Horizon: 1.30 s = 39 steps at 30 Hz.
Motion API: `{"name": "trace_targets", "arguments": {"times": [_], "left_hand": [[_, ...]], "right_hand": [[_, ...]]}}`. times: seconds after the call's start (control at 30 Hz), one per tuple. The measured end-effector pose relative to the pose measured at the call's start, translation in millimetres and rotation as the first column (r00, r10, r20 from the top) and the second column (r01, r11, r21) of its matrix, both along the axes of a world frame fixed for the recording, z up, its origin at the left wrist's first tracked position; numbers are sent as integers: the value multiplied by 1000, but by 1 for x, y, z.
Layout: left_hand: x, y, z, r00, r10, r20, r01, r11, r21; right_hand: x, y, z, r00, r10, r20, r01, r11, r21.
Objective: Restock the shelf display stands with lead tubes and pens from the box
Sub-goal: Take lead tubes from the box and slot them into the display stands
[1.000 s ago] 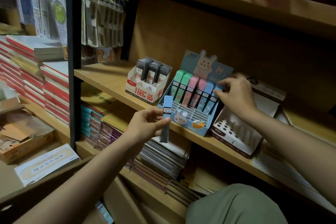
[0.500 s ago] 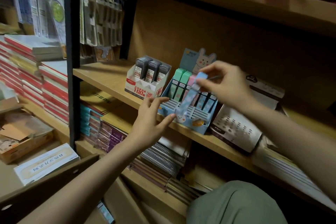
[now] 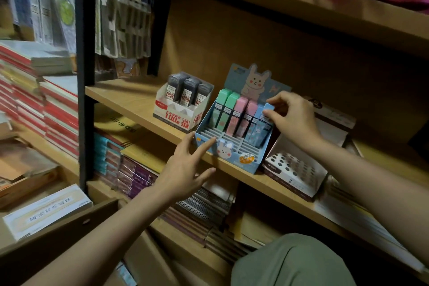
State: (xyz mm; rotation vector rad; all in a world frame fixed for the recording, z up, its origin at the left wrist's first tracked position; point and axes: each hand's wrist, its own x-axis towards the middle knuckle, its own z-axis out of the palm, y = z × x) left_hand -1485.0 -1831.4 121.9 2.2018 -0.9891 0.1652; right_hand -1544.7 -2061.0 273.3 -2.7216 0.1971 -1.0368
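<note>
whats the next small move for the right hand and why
Probably push the blue tube down until it seats, then let go. The right hand pinches its cap, the tube stands in the back row of the bunny stand, and the open left hand steadies the stand's front.

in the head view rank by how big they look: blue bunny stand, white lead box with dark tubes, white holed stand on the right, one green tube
1. blue bunny stand
2-3. white holed stand and white lead box: alike, not ranked
4. green tube
</note>
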Motion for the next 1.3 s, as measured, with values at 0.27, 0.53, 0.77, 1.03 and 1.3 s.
{"name": "trace_targets", "arguments": {"times": [0.27, 0.53, 0.77, 1.03, 1.3], "left_hand": [[0, 0, -1, 1000, -13, -15, 13, 1000, -28], [1, 2, -1, 999, -34, -11, 34, 999, -43], [-3, 11, 3, 996, -70, -61, 67, 996, -60], [-29, 92, -58, 949, 121, -292, -211, 930, -300], [-111, 190, -196, 276, 653, -705, -779, 581, 234]], "right_hand": [[12, 4, -10, 998, -52, 34, 53, 999, -12], [13, 9, -22, 995, -89, 54, 91, 995, -45], [-2, 22, -17, 996, -67, 52, 64, 997, 48], [-11, 135, -75, 813, 580, -54, -579, 815, 28], [-11, 225, -292, 265, 518, -813, -539, 779, 321]]}}
